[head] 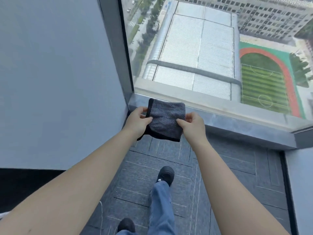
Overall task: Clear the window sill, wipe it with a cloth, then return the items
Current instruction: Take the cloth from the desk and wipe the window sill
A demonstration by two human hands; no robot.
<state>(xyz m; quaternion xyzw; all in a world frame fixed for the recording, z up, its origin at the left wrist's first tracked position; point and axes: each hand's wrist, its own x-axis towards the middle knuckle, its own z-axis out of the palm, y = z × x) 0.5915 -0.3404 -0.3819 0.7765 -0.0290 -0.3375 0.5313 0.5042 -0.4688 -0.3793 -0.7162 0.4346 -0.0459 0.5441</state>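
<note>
The cloth (pixel 165 120), dark grey and folded into a rough square, is held up in the air between both hands, just in front of the left end of the sill (pixel 237 122) and not visibly touching it. The left hand (pixel 138 120) pinches its left edge, thumb on top; the right hand (pixel 192 122) pinches the right edge the same way, so both are closed on the cloth and it hangs slack below them. The stretch of sill in view, a grey ledge running rightward under the window (pixel 211 53), carries nothing, so the clearing step looks done, at least for this part; whether the far right end is bare cannot be told. The removed items are nowhere in view. Judging by the cloth being folded and squared up near the corner where the sill meets the wall (pixel 59 73), the wiping is about to begin or is between passes; no wet streak shows on the ledge either way. Left to do: wipe the length of the sill, then bring the items back. Below, the person stands on the carpet (pixel 228 175), one shoe (pixel 166 174) forward.
</note>
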